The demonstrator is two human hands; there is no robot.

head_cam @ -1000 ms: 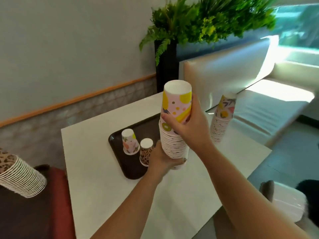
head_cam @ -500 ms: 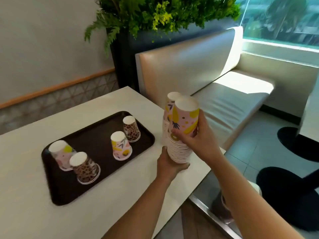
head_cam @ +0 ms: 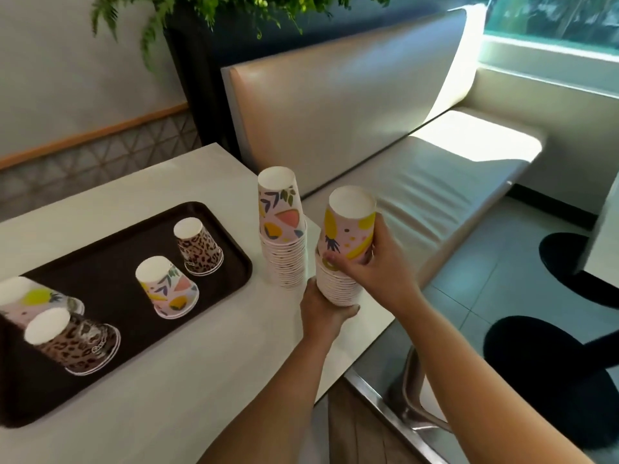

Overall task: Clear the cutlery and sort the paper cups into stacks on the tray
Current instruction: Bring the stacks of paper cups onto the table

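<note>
I hold a tall upside-down stack of pink fruit-print cups point(head_cam: 346, 242) near the table's right corner. My right hand point(head_cam: 375, 272) grips its upper part, and my left hand point(head_cam: 323, 311) cups its bottom. A second stack of floral cups point(head_cam: 282, 229) stands on the table just left of it. The dark brown tray point(head_cam: 110, 286) holds several upturned cups: a leopard-print cup point(head_cam: 198, 246), a floral cup point(head_cam: 167, 288), a pink cup with a yellow spot point(head_cam: 37, 298) and another leopard cup point(head_cam: 72, 339) at the left. No cutlery is in view.
The white table point(head_cam: 187, 380) ends close to my hands at the right. Beyond it is a cream bench seat point(head_cam: 435, 169), a planter with green plants point(head_cam: 201, 15), and black table bases point(head_cam: 552, 380) on the tiled floor.
The view swung right and down, bringing the whole tray into sight. The held stack has come down beside the floral stack at the table's right corner.
</note>
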